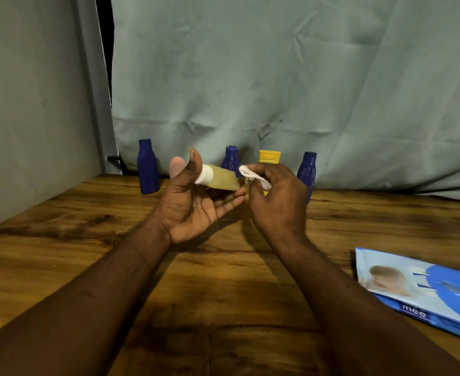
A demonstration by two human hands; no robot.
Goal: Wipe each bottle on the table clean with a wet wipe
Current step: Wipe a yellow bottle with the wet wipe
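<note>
Small clear bottle (223, 180) with yellowish liquid and a white cap (205, 173), held sideways in the air above the table (218, 270), cap end to the left. Left hand (196, 210) is palm-up under it, fingers mostly straight along the underside and thumb up by the cap, so the bottle looks pinned there, not wrapped; edges are motion-blurred and the exact contact is hard to read. Right hand (277, 202) is just right of the bottle's base, fingers curled and pinching a bunched white wet wipe (246, 170) that touches or nearly touches the base end. Handling guess: light, thin plastic, probably squeezable and slick once wet, so keep the grip at the stiffer cap and shoulder and rub along the body; squeezing the middle hard could pop the cap or make it slip. The wipe is soft and limp, and only works bunched in the fingertips. Behind the clear bottle, upright at the back edge of the table: a blue bottle (149, 166) to its left, a second blue bottle (231, 161) right behind it, a yellow bottle (269, 156) partly hidden by the right hand, and a third blue bottle (307, 172) further right. Nearer the camera and well right of the clear bottle, a blue wipes pack (427, 289) lies flat. Grey cloth backdrop (277, 77) hangs behind everything.
</note>
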